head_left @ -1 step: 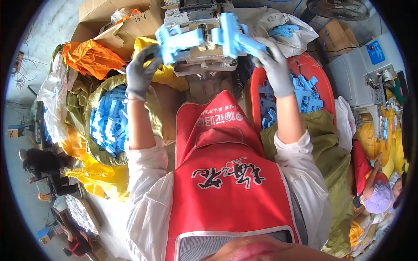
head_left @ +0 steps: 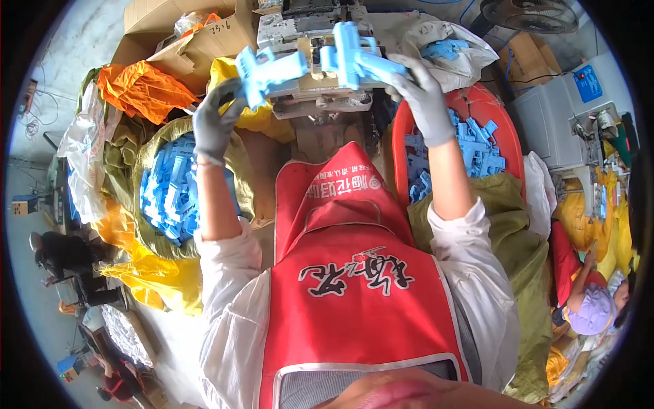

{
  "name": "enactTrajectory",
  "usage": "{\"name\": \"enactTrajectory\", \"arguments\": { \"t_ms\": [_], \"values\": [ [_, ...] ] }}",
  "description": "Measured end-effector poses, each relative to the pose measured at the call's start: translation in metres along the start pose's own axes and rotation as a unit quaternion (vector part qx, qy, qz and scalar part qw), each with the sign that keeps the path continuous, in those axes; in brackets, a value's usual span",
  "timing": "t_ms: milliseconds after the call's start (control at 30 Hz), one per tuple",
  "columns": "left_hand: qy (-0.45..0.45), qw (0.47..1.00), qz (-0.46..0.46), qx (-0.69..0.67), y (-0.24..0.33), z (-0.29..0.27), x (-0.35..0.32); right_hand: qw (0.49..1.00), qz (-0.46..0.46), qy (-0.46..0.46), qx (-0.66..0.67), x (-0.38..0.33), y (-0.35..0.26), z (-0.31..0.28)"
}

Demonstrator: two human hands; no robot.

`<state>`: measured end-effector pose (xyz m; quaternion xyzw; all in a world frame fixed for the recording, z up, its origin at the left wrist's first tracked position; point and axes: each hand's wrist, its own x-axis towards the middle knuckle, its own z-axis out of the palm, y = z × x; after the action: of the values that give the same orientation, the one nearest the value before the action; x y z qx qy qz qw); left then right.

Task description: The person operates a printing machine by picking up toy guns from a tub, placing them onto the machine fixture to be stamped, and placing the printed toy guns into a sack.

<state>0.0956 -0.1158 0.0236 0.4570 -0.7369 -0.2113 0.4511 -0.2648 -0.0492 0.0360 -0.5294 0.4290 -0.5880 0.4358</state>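
Note:
My left hand (head_left: 219, 119), in a grey glove, is closed on the grip end of a light-blue plastic toy gun (head_left: 271, 70). My right hand (head_left: 424, 95), gloved alike, pinches the handle of another light-blue toy gun (head_left: 349, 58). Both toy guns are held up before the metal head of a bench machine (head_left: 310, 31), a small gap between them. Whether either one touches the machine, I cannot tell. Below my left hand a green woven sack (head_left: 238, 174) holds many blue toy guns, and a red tub (head_left: 514, 150) by my right forearm holds more.
A cardboard box (head_left: 225, 41) and an orange bag (head_left: 143, 92) stand at the far left. At the far right are a white sack (head_left: 470, 65) with blue pieces and a black fan (head_left: 531, 15). Other people (head_left: 65, 259) work at both sides. Green cloth (head_left: 521, 273) drapes beside my right arm.
Both toy guns have shifted a little to the left along with my hands. My left hand has also come slightly lower, and both hands keep their hold.

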Motion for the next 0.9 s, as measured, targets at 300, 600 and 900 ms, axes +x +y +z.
{"name": "enactTrajectory", "arguments": {
  "t_ms": [300,600,900],
  "values": [
    [0.178,0.962,-0.171,-0.113,-0.036,-0.068,-0.123,0.967,0.026,-0.093,-0.236,0.046,0.012,0.029],
    [0.277,0.938,-0.172,0.117,-0.034,-0.102,-0.156,0.860,-0.196,0.041,-0.469,-0.001,-0.011,0.012],
    [0.285,0.863,-0.260,0.327,-0.070,-0.142,-0.198,0.942,0.006,0.157,-0.295,-0.069,0.076,-0.104]
  ]
}}
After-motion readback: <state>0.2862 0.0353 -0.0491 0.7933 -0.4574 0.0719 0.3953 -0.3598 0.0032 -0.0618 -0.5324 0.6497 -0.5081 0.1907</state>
